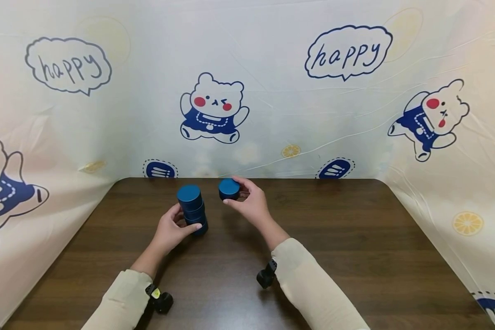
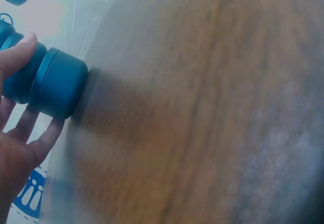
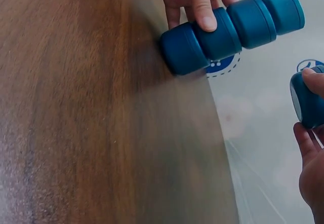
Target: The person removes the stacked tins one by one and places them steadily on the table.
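Several round blue tins form an upright stack (image 1: 195,207) on the table, its edges slightly out of line. My left hand (image 1: 171,233) grips the stack low down, thumb across the near side and fingers behind. In the right wrist view the left thumb (image 3: 205,19) lies on the second tin from the bottom. To the right of the stack, my right hand (image 1: 253,202) holds one more blue tin (image 1: 229,189) between thumb and fingers. That tin is in the air, apart from the stack; its pale underside (image 3: 297,102) shows in the right wrist view.
A dark wood-grain table (image 1: 334,256) lies under both arms. Its far edge runs close behind the tins. Beyond it hangs a pale printed cloth (image 1: 272,119) with cartoon bears, which also covers both sides. Each wrist carries a small black camera (image 1: 163,302).
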Motion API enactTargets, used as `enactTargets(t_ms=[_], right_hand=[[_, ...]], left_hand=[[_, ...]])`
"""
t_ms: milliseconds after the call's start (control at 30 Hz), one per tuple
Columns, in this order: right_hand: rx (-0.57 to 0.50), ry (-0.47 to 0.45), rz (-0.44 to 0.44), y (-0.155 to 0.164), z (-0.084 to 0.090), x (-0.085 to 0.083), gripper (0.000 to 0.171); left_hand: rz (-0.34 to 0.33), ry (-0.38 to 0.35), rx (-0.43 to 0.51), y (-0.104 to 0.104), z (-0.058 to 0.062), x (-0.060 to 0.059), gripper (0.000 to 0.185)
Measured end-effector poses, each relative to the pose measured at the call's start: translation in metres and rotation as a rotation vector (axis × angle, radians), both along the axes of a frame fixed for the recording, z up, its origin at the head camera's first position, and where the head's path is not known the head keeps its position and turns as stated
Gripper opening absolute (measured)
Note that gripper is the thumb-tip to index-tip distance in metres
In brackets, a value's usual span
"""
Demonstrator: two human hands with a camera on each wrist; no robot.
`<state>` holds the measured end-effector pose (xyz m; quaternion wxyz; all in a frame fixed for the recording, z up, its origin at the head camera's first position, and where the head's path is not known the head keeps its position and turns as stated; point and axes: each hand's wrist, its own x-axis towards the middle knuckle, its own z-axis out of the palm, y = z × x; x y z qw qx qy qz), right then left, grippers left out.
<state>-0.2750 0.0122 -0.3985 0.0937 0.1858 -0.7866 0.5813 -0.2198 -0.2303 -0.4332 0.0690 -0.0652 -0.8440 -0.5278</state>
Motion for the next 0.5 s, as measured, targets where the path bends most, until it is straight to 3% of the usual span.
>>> enactTargets(t_ms=[100, 200, 500], right_hand=[[-0.010, -0.016, -0.008, 0.002, -0.004, 0.000, 0.062], [-0.014, -0.031, -0.020, 0.003, -0.007, -0.001, 0.062], [-0.017, -0.067, -0.029, 0.008, -0.019, -0.003, 0.061]], left_hand=[[0.000, 0.003, -0.011, 0.005, 0.010, 0.006, 0.065], [-0.002, 0.007, -0.013, 0.005, 0.010, 0.006, 0.065], [-0.005, 0.011, 0.003, -0.010, -0.020, -0.012, 0.073]])
